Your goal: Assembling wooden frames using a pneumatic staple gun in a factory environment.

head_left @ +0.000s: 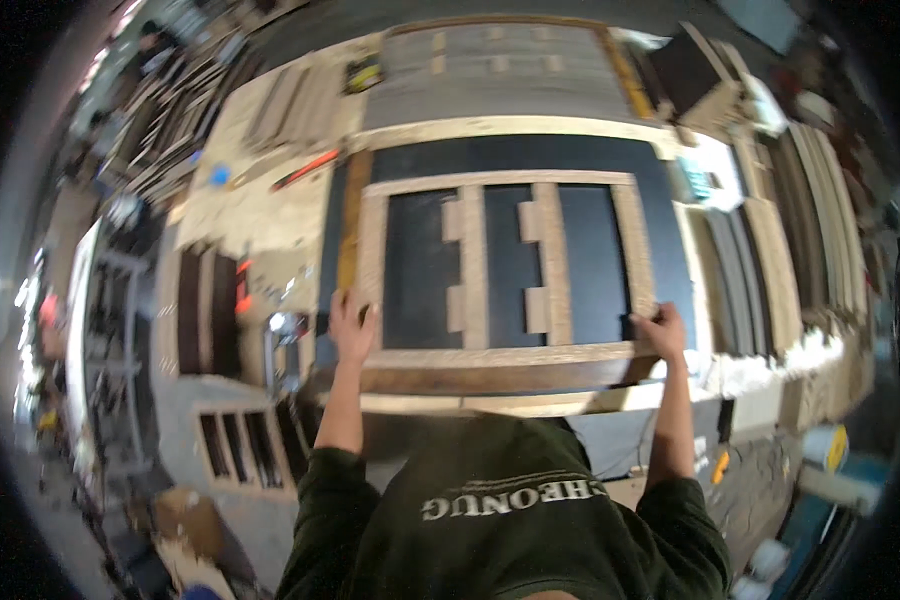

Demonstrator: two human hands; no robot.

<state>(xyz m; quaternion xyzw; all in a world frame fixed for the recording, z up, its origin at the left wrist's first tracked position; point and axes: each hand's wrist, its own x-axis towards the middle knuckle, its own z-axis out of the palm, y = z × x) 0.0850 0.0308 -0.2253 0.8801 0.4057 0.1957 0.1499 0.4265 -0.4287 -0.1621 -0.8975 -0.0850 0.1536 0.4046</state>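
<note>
A rectangular wooden frame [474,265] with two inner uprights lies flat on a dark panel [420,250] on the tabletop [288,235], straight in front of the person. Its narrow strips and large openings suggest a fairly light piece for its spread, stiff along each strip but perhaps liable to rack or strain at the corner joints if lifted from one side. The bare wood looks dry and matt, so slipping seems unlikely, though rough edges are possible. The outer stiles, held on opposite sides, look the soundest places to hold; the small blocks [537,310] along the uprights seem poor handles. The left hand [353,328] is at the near left corner, its fingers bent over the stile; the right hand [664,332] is at the near right corner, thumb and fingers against the edge. Whether either one grips firmly, I cannot tell. Pale lettering crosses the dark green shirt [510,545], upside down in this view; no writing can be made out on the frame.
</note>
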